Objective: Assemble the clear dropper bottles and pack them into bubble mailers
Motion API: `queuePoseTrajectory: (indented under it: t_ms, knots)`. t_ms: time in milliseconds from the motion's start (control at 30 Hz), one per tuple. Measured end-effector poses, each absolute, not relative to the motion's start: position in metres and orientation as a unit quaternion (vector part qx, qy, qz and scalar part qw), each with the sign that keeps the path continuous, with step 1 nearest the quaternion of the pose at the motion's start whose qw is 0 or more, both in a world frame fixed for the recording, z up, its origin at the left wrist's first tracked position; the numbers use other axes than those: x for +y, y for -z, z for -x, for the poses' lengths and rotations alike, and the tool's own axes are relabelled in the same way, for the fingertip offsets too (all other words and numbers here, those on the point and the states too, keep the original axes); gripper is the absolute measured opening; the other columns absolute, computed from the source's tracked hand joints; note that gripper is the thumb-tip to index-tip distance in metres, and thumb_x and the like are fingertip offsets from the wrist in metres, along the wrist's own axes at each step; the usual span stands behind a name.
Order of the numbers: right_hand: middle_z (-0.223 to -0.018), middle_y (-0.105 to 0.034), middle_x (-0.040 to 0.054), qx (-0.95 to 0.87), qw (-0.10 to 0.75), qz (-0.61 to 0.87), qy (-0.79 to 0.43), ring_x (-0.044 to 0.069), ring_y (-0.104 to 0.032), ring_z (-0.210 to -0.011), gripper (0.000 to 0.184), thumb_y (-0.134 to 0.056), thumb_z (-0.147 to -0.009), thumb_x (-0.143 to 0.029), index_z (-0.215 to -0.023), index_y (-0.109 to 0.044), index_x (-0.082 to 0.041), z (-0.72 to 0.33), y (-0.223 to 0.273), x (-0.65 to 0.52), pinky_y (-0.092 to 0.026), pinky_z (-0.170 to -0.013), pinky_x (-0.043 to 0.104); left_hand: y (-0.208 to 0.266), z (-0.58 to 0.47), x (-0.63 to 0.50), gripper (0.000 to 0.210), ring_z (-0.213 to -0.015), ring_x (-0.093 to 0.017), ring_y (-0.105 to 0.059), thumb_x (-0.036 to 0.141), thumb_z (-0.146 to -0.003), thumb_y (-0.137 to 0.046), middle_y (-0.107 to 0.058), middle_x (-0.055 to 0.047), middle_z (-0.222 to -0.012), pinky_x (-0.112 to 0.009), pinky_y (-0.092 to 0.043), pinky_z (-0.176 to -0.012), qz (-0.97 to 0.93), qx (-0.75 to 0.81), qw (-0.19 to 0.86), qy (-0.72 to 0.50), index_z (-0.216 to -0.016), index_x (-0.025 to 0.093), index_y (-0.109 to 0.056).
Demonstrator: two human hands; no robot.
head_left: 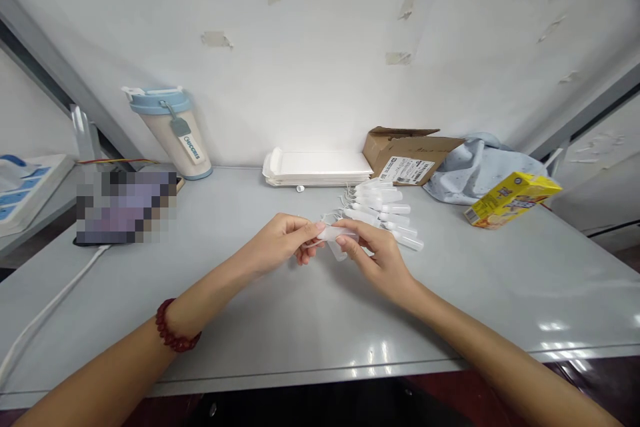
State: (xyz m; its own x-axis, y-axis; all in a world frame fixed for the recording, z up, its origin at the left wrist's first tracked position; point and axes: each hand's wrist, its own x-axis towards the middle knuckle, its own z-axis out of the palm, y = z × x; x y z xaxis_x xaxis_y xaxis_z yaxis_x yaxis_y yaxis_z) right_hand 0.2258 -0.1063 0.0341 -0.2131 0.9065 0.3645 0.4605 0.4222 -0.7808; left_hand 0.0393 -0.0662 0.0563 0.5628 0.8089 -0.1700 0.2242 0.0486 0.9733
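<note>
Here, small clear tube (336, 233) pinched btwn left hand (280, 240) & right hand (383, 257) fingertips, tube pile (385, 210) just behind.

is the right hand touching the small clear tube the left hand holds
Touching. The head view shows the right hand with its fingers closed on one end of the clear tube, while the left hand pinches the other end.
</note>
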Motion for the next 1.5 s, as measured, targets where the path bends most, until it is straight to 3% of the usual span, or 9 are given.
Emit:
queuePoseTrajectory:
  t_ms: [200,400,533,633,800,1000,1100,1300,1500]
  knots:
    - [-0.071,-0.061,0.0032,-0.770,0.420,0.445,-0.181,0.013,-0.050,-0.058,0.024,-0.045,-0.088,-0.029,-0.102,-0.060,-0.016,-0.226,-0.030,-0.106,-0.040,-0.054,0.025,-0.058,-0.038,-0.068,0.035,-0.057,-0.011,-0.047,0.046,-0.080,-0.052,-0.050,0.002,-0.059,-0.024,-0.040,-0.058,-0.687,0.387,0.560,-0.255,-0.063,0.015,-0.057]
    - [-0.056,-0.042,-0.0033,-0.722,0.399,0.472,-0.312,0.008,-0.035,-0.048,0.030,-0.041,-0.090,-0.038,-0.082,-0.062,-0.017,-0.225,-0.032,-0.106,-0.031,-0.046,0.022,-0.057,-0.042,-0.072,0.034,-0.059,-0.012,-0.052,0.044,-0.081,-0.050,-0.056,-0.001,-0.063,-0.023,-0.042,-0.057,-0.705,0.411,0.516,-0.261,-0.066,0.015,-0.059]
    - [-0.053,-0.039,-0.0043,-0.683,0.400,0.486,-0.369,0.007,-0.033,-0.045,0.034,-0.041,-0.089,-0.042,-0.080,-0.062,-0.016,-0.225,-0.033,-0.105,-0.028,-0.043,0.021,-0.054,-0.044,-0.073,0.033,-0.059,-0.013,-0.053,0.044,-0.081,-0.050,-0.058,-0.001,-0.064,-0.023,-0.042,-0.057,-0.713,0.417,0.497,-0.266,-0.068,0.015,-0.060]
    - [-0.057,-0.049,-0.0024,-0.703,0.411,0.494,-0.305,0.009,-0.041,-0.048,0.030,-0.046,-0.087,-0.041,-0.090,-0.064,-0.017,-0.228,-0.035,-0.103,-0.033,-0.045,0.022,-0.055,-0.044,-0.071,0.032,-0.062,-0.013,-0.053,0.044,-0.081,-0.050,-0.058,0.000,-0.065,-0.023,-0.044,-0.061,-0.723,0.412,0.472,-0.292,-0.070,0.016,-0.060]
    - [-0.074,-0.064,0.0034,-0.702,0.459,0.539,-0.082,0.012,-0.051,-0.056,0.029,-0.047,-0.087,-0.038,-0.100,-0.063,-0.018,-0.248,-0.036,-0.086,-0.040,-0.054,0.025,-0.060,-0.037,-0.063,0.034,-0.061,-0.012,-0.053,0.045,-0.082,-0.046,-0.062,-0.001,-0.073,-0.022,-0.044,-0.059,-0.701,0.494,0.389,-0.337,-0.076,0.016,-0.063]
    - [-0.080,-0.067,0.0085,-0.731,0.306,0.608,0.051,0.019,-0.058,-0.066,0.028,-0.046,-0.087,-0.032,-0.101,-0.063,-0.014,-0.271,-0.023,-0.061,-0.039,-0.057,0.028,-0.052,-0.028,-0.049,0.031,-0.061,-0.014,-0.056,0.042,-0.081,-0.047,-0.064,-0.002,-0.073,-0.023,-0.044,-0.059,-0.692,0.544,0.346,-0.325,-0.079,0.016,-0.063]
    - [-0.079,-0.068,0.0091,-0.732,0.258,0.625,0.082,0.023,-0.058,-0.076,0.026,-0.045,-0.088,-0.030,-0.098,-0.064,-0.015,-0.274,-0.019,-0.058,-0.038,-0.058,0.028,-0.045,-0.027,-0.044,0.031,-0.064,-0.015,-0.057,0.042,-0.080,-0.046,-0.064,-0.003,-0.071,-0.024,-0.043,-0.060,-0.705,0.544,0.318,-0.325,-0.075,0.016,-0.063]
    - [-0.085,-0.068,0.0091,-0.730,0.248,0.630,0.096,0.024,-0.057,-0.083,0.020,-0.049,-0.086,-0.026,-0.090,-0.066,-0.017,-0.272,-0.021,-0.059,-0.039,-0.061,0.030,-0.040,-0.021,-0.033,0.031,-0.065,-0.017,-0.058,0.040,-0.079,-0.046,-0.066,-0.003,-0.070,-0.025,-0.040,-0.060,-0.719,0.557,0.263,-0.322,-0.073,0.016,-0.064]
    - [-0.090,-0.065,0.0104,-0.716,0.241,0.645,0.111,0.026,-0.054,-0.090,0.017,-0.051,-0.085,-0.025,-0.088,-0.065,-0.016,-0.271,-0.021,-0.060,-0.039,-0.061,0.031,-0.035,-0.015,-0.023,0.029,-0.080,-0.020,-0.060,0.034,-0.079,-0.045,-0.070,-0.006,-0.086,-0.026,-0.043,-0.069,-0.735,0.562,0.226,-0.305,-0.084,0.016,-0.066]
